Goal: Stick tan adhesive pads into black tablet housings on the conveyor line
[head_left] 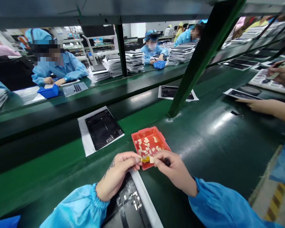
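Note:
My left hand (122, 169) pinches one end of a small yellow-gold strip (146, 159), which looks like a flex cable. At its other end, my right hand (174, 167) grips a small cream-coloured piece (152, 160) between thumb and fingers. A dark rounded object (167, 161) shows by the curled fingers of that hand; its kind cannot be made out. Both hands are over the near edge of a red plastic tray (165, 144) of scattered cream pieces (146, 140). Under my left forearm lies a black device panel (130, 205) with exposed circuitry on white paper, partly hidden.
Another black panel (102, 128) lies on paper beyond my left hand. A slanted green post (192, 66) rises behind the tray, beneath an overhead shelf. At right, a co-worker's hand (258, 106) touches a panel. Across the bench, people in blue sit near paper stacks (134, 61).

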`<state>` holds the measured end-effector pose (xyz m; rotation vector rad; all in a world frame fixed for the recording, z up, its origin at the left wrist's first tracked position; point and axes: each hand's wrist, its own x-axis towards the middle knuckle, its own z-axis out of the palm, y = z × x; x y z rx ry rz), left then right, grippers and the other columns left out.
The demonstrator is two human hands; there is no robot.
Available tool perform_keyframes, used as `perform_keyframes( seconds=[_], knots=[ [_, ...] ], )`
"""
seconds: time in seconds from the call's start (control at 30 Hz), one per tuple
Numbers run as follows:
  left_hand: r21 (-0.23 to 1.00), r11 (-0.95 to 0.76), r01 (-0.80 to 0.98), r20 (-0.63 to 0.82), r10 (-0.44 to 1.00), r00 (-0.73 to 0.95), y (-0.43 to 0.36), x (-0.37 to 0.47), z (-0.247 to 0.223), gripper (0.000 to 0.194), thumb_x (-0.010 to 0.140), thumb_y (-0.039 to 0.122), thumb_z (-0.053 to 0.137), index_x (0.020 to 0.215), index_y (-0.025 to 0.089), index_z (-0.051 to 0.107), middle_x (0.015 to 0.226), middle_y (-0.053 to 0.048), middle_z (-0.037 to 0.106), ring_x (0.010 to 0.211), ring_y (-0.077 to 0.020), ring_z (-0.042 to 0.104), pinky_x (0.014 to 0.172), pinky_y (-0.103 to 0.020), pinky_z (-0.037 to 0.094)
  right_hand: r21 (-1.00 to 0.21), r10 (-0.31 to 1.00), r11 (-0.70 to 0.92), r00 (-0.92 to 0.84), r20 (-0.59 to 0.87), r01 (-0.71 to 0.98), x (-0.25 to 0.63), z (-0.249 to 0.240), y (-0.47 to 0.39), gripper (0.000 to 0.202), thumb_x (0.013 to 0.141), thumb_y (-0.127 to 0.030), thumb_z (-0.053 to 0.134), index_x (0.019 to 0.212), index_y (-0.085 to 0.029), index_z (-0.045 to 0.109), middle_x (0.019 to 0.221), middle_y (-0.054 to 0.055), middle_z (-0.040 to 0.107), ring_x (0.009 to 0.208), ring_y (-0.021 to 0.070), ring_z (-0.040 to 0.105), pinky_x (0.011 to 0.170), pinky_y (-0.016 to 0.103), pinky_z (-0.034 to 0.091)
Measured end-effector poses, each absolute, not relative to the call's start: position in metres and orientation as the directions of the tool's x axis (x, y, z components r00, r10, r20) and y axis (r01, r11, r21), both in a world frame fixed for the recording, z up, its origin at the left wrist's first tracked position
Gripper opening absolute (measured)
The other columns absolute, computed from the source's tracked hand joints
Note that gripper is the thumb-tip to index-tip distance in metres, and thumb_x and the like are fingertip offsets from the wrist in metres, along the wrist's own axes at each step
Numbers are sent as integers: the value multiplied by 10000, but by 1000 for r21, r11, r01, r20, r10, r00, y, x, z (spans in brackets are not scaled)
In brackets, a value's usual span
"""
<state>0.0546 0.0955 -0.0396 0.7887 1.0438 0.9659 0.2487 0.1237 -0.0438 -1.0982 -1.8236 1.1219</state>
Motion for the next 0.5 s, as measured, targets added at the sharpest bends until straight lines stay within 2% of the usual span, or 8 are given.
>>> perform_keyframes(
  seconds=[0.13,0.23,0.33,0.5],
  knots=[
    [865,394,-309,-372,919,129,91,46,-41,143,801,268,633,799,129,667,739,-33,619,666,-100,513,673,-218,408,-905,946,232,-298,125,357,251,-47,127,277,866,-259,492,605,-179,538,630,-3,567,597,124,506,572,233,384],
    [870,389,-301,-378,921,99,84,39,-42,167,813,285,633,877,134,665,789,-40,625,688,-103,521,681,-218,415,-853,948,285,-260,183,437,252,-50,128,325,908,-298,478,612,-180,540,653,8,573,622,134,517,594,245,389],
    [869,395,-300,-388,918,85,73,32,-43,198,826,289,623,950,139,656,809,-46,623,705,-111,529,682,-221,420,-803,929,362,-257,267,474,253,-54,130,214,891,-268,527,702,-186,583,673,3,560,609,128,499,582,246,385],
    [866,395,-307,-397,916,59,50,22,-42,206,825,300,625,947,138,657,827,-52,620,707,-113,528,669,-217,420,-787,918,396,-205,338,473,253,-61,133,91,859,-214,570,774,-193,595,768,10,545,648,128,503,594,247,402]
  ],
)
